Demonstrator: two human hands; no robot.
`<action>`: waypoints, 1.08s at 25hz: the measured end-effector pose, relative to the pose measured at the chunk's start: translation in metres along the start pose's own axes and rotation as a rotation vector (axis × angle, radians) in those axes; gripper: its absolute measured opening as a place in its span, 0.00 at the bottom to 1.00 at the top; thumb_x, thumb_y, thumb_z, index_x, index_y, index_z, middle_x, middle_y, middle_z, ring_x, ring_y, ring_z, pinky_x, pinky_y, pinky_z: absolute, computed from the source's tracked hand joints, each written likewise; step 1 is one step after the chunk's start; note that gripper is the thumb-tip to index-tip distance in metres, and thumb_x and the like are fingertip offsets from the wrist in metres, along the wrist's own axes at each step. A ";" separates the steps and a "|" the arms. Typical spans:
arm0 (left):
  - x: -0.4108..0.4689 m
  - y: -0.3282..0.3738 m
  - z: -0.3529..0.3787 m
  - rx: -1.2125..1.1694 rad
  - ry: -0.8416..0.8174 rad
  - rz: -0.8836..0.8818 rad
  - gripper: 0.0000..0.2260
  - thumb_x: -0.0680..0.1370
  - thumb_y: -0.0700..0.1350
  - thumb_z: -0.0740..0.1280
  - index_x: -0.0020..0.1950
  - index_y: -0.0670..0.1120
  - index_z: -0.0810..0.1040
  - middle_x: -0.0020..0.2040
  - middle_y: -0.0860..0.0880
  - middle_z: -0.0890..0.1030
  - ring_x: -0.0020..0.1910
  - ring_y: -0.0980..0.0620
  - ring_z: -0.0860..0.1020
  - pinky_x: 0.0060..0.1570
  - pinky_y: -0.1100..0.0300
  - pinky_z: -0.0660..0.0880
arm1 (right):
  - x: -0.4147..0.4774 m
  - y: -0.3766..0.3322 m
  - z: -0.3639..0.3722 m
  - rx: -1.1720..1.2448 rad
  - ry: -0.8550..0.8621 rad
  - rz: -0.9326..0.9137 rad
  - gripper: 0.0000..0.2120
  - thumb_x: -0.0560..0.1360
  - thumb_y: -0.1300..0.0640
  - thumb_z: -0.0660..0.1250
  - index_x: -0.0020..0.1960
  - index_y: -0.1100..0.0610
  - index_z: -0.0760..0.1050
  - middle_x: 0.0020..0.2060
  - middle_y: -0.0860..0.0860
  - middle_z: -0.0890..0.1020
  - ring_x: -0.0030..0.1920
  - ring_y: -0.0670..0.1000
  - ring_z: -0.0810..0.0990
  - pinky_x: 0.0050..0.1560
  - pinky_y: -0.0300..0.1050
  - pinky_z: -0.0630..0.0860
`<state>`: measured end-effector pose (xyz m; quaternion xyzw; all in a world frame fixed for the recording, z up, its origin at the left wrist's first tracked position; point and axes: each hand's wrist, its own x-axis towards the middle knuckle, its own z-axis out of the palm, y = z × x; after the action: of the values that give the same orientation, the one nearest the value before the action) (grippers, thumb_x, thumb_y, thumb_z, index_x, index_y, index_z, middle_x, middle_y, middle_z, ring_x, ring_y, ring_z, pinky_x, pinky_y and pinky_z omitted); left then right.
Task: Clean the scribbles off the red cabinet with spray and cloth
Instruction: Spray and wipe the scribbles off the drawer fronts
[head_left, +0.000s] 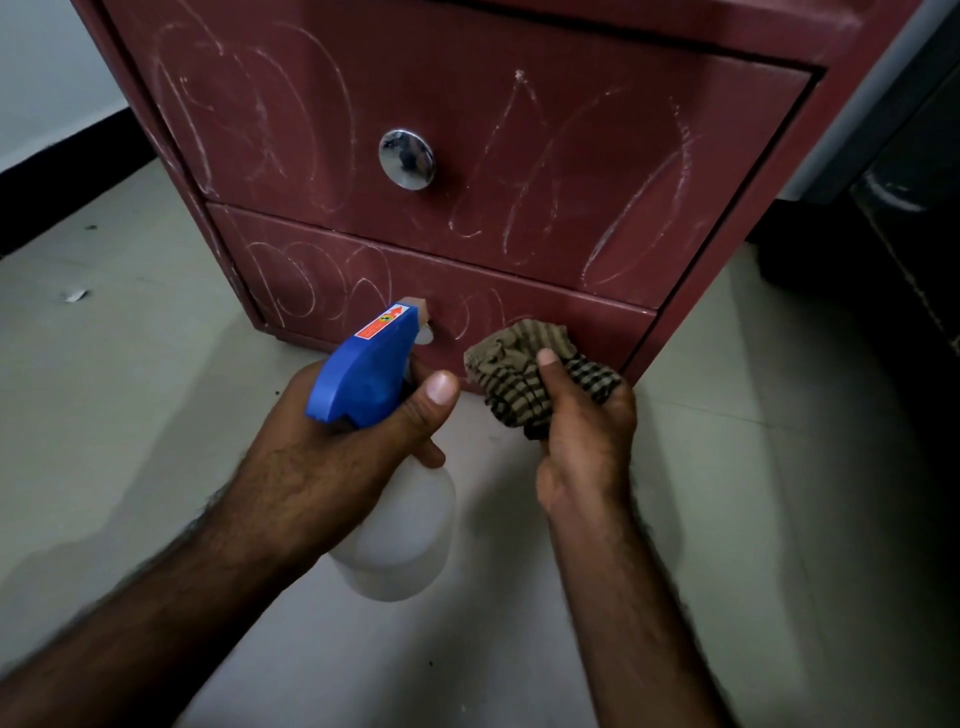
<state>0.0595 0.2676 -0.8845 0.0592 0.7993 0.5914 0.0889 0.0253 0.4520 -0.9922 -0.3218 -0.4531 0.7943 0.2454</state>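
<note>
The red cabinet (545, 135) stands on the floor with two drawer fronts covered in white chalk-like scribbles. My left hand (332, 457) grips a spray bottle (374, 364) with a blue trigger head and a translucent white body, its nozzle close to the lower drawer front. My right hand (587, 431) holds a crumpled brown-and-black striped cloth (519, 374) next to the lower drawer's right part. A round chrome knob (407, 158) sits on the upper drawer. The lower drawer's knob is mostly hidden behind the spray head.
Pale tiled floor (156, 415) surrounds the cabinet, with a small scrap of paper (75, 295) at left. A white wall with a black skirting (57, 171) runs at upper left. Dark furniture (909, 270) stands at the right.
</note>
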 end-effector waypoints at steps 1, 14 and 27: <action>0.000 0.001 0.000 0.002 -0.004 0.004 0.14 0.71 0.64 0.67 0.45 0.55 0.79 0.38 0.50 0.87 0.38 0.54 0.85 0.45 0.50 0.80 | 0.002 -0.003 0.001 0.027 -0.015 -0.036 0.21 0.73 0.65 0.79 0.63 0.58 0.77 0.53 0.57 0.88 0.51 0.58 0.88 0.44 0.53 0.86; -0.002 -0.004 -0.002 0.000 -0.020 0.005 0.15 0.72 0.65 0.68 0.45 0.54 0.79 0.38 0.49 0.86 0.38 0.53 0.85 0.47 0.48 0.81 | -0.012 -0.011 -0.015 0.060 -0.165 0.427 0.12 0.79 0.71 0.64 0.57 0.60 0.82 0.59 0.61 0.85 0.59 0.61 0.84 0.59 0.59 0.81; -0.003 -0.014 -0.001 0.047 -0.015 -0.007 0.17 0.70 0.65 0.67 0.44 0.52 0.79 0.38 0.49 0.86 0.36 0.55 0.84 0.41 0.55 0.80 | -0.018 0.025 -0.008 -0.428 -0.190 0.311 0.16 0.75 0.62 0.65 0.61 0.62 0.83 0.48 0.59 0.88 0.46 0.60 0.89 0.49 0.64 0.86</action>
<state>0.0621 0.2616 -0.8971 0.0627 0.8124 0.5718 0.0956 0.0408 0.4325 -1.0126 -0.3559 -0.5766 0.7354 0.0033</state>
